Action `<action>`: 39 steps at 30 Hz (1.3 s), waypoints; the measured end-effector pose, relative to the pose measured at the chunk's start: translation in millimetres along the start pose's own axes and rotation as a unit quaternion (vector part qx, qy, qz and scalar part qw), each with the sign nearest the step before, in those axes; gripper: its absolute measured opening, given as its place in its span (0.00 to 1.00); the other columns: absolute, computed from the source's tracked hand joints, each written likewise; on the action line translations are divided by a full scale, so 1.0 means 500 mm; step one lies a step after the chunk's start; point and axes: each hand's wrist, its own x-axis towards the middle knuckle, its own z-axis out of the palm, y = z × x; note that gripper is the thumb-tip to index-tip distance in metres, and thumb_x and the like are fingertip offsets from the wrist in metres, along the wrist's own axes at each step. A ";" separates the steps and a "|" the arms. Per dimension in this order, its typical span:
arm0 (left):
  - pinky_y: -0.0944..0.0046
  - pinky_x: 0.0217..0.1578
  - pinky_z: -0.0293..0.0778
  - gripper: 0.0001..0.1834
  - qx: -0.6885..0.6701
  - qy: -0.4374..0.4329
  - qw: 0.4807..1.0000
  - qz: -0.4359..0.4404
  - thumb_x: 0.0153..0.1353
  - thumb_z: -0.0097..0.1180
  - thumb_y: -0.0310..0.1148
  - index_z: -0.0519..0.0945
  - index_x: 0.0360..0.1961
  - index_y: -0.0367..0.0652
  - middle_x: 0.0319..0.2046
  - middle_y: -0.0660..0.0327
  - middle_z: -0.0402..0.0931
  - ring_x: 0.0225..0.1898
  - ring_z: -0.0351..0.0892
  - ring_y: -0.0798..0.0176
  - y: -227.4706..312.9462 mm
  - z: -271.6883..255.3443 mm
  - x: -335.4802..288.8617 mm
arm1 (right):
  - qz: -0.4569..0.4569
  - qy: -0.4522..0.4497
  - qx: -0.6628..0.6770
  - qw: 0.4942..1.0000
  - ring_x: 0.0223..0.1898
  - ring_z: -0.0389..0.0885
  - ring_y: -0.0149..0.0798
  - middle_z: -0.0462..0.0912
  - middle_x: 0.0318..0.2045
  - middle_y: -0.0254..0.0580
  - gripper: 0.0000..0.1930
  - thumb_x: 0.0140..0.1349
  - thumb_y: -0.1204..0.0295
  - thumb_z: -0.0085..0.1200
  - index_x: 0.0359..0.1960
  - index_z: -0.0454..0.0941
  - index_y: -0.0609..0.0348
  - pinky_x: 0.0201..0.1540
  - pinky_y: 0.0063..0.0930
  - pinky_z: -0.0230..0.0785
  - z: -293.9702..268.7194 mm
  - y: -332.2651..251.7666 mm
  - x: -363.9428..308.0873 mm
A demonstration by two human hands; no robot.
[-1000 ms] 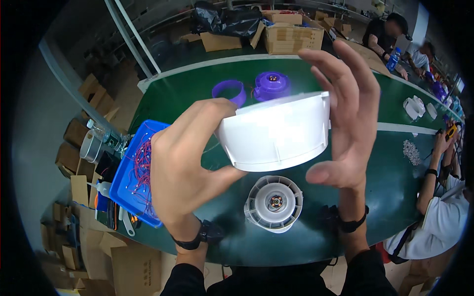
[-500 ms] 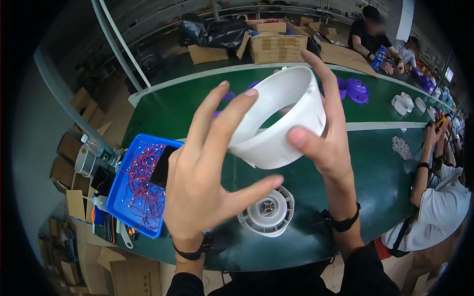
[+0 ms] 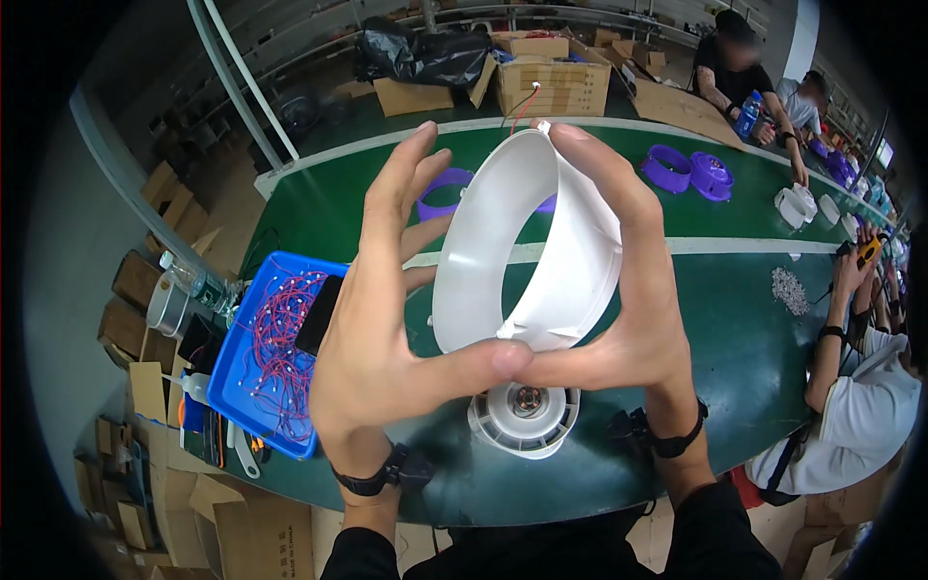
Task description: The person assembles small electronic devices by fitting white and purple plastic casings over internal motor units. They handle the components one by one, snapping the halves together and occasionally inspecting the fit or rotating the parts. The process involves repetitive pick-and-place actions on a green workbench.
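Note:
A white plastic ring, wide and tilted with its opening toward the left, is held up between my hands above the green table. My right hand grips its right side, fingertips at the top rim and thumb at the bottom. My left hand curves around the left side, its thumb on the bottom edge; some fingertips pass behind the ring. A thin red and black wire with a white connector rises by the top rim. Below, a round white fan-like housing with a motor centre lies on the table, partly hidden by my thumbs.
At left, a blue tray holds red wires with white connectors, and a black phone overlaps it. Purple rings stand across the table. White parts and small pieces lie at right. Co-workers sit along the right side.
The ring has been turned more upright, its opening now toward the left. My left hand has closed in, its thumb now at the ring's lower edge. The wire has come into sight above the ring.

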 end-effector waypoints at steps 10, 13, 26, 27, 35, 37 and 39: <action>0.43 0.61 0.72 0.86 -0.004 -0.112 0.994 0.017 0.25 0.85 0.61 0.41 0.80 0.43 0.73 0.34 0.53 0.67 0.69 0.34 -0.041 -0.061 0.014 | 0.034 -0.005 0.072 0.997 0.72 0.66 0.55 0.64 0.71 0.60 0.70 0.30 0.61 0.87 0.75 0.51 0.65 0.73 0.45 0.58 -0.009 0.017 -0.004; 0.42 0.65 0.67 0.87 -0.059 -0.136 0.988 0.029 0.28 0.83 0.64 0.37 0.80 0.40 0.74 0.32 0.51 0.69 0.66 0.33 -0.051 -0.071 0.014 | 0.010 -0.005 0.052 0.999 0.71 0.67 0.56 0.67 0.70 0.59 0.66 0.31 0.61 0.86 0.74 0.56 0.64 0.72 0.47 0.59 -0.009 0.011 0.001; 0.52 0.71 0.59 0.50 0.013 -0.236 0.964 0.124 0.57 0.68 0.40 0.55 0.75 0.32 0.69 0.43 0.64 0.72 0.64 0.48 -0.078 -0.069 0.038 | 0.028 -0.094 -0.061 0.993 0.63 0.74 0.61 0.73 0.65 0.57 0.57 0.31 0.65 0.83 0.70 0.68 0.55 0.63 0.50 0.68 0.023 -0.017 -0.003; 0.54 0.70 0.62 0.46 0.004 -0.221 0.967 0.126 0.59 0.66 0.39 0.59 0.74 0.32 0.67 0.44 0.68 0.70 0.67 0.50 -0.079 -0.067 0.037 | 0.029 -0.097 -0.056 0.993 0.63 0.74 0.61 0.73 0.65 0.57 0.57 0.31 0.65 0.83 0.71 0.68 0.55 0.63 0.50 0.68 0.022 -0.017 -0.004; 0.63 0.58 0.73 0.25 -0.078 -0.132 0.988 0.008 0.71 0.57 0.34 0.71 0.64 0.31 0.53 0.53 0.79 0.56 0.78 0.63 -0.062 -0.061 0.049 | 0.016 -0.098 -0.046 0.994 0.63 0.73 0.61 0.72 0.66 0.57 0.56 0.32 0.64 0.82 0.70 0.68 0.55 0.64 0.50 0.68 0.027 -0.017 -0.002; 0.58 0.63 0.70 0.36 -0.036 -0.169 0.981 0.091 0.64 0.64 0.38 0.66 0.68 0.32 0.59 0.48 0.75 0.61 0.75 0.56 -0.079 -0.059 0.038 | 0.016 -0.098 -0.060 0.993 0.63 0.73 0.61 0.72 0.66 0.57 0.56 0.32 0.63 0.82 0.70 0.68 0.54 0.63 0.50 0.68 0.024 -0.011 -0.002; 0.50 0.70 0.62 0.52 0.027 -0.209 0.968 0.133 0.53 0.73 0.43 0.58 0.73 0.33 0.66 0.43 0.68 0.70 0.68 0.46 -0.085 -0.052 0.040 | 0.015 -0.097 -0.089 0.991 0.63 0.73 0.61 0.72 0.66 0.57 0.56 0.31 0.63 0.82 0.70 0.69 0.53 0.62 0.50 0.69 0.017 -0.013 -0.004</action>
